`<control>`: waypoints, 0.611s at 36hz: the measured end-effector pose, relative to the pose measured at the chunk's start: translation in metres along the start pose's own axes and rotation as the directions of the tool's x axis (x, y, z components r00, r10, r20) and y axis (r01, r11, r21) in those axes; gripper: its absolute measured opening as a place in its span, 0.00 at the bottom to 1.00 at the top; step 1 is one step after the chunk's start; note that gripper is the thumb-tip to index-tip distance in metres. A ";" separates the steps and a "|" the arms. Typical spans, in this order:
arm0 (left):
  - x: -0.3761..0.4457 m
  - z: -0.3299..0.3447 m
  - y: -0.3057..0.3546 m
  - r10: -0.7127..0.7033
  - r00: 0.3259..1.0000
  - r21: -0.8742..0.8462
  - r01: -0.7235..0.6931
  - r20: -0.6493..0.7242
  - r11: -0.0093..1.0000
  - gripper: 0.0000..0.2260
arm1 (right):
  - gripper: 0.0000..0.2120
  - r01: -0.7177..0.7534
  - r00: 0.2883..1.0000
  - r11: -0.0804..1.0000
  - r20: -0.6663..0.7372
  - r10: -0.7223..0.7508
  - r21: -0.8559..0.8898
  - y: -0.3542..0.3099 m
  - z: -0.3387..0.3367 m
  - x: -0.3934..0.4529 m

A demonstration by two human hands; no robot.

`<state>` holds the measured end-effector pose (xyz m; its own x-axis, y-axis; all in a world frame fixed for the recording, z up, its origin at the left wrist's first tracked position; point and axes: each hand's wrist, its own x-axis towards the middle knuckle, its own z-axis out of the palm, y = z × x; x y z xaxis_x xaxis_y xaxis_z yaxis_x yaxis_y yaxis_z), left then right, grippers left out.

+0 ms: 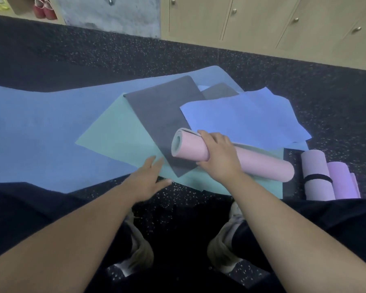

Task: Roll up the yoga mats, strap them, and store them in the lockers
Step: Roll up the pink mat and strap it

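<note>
A person's right hand [218,157] gripped a rolled pink yoga mat [262,163], fingers curled over its top near the open end, on a teal mat [114,136] spread across the speckled rubber floor [178,58]. The left hand [150,176] lay flat, fingers straight and slightly apart, at the teal mat's near edge beside a grey mat [156,111]. A periwinkle mat [241,119] overlapped behind. A lilac roll [317,176], banded with a black strap [317,178], lay to the right. Wooden lockers [262,20] lined the wall. No writing was legible.
</note>
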<state>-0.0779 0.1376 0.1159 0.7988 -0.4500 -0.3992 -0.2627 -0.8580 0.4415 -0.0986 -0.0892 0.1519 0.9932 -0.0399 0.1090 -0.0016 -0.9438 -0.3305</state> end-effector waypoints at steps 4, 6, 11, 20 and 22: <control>0.010 0.042 -0.033 -0.139 0.979 -0.030 0.145 0.146 0.989 0.31 | 0.37 -0.032 0.998 0.999 0.062 0.034 -0.041 0.017 0.025 -0.011; 0.013 0.061 -0.045 -0.193 0.966 -0.028 0.201 0.171 0.979 0.28 | 0.39 -0.035 0.995 0.999 0.095 0.039 -0.038 0.021 0.035 -0.016; 0.019 0.095 -0.064 -0.172 0.954 0.089 0.155 0.246 0.984 0.19 | 0.39 -0.025 0.990 0.998 0.138 0.033 -0.058 0.022 0.055 -0.019; 0.020 0.110 -0.044 -0.183 0.886 0.154 0.128 0.427 0.980 0.15 | 0.39 -0.017 0.977 0.997 0.209 0.032 -0.074 0.023 0.069 -0.020; 0.020 0.111 -0.041 -0.183 0.877 0.165 0.121 0.445 0.979 0.14 | 0.40 -0.014 0.975 0.997 0.220 0.031 -0.078 0.023 0.069 -0.020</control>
<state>-0.1114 0.1365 0.0005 0.5075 -0.3476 -0.7884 -0.2496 -0.9351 0.2516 -0.1104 -0.0878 0.0777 0.9940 0.0041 -0.1097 -0.0244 -0.9659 -0.2576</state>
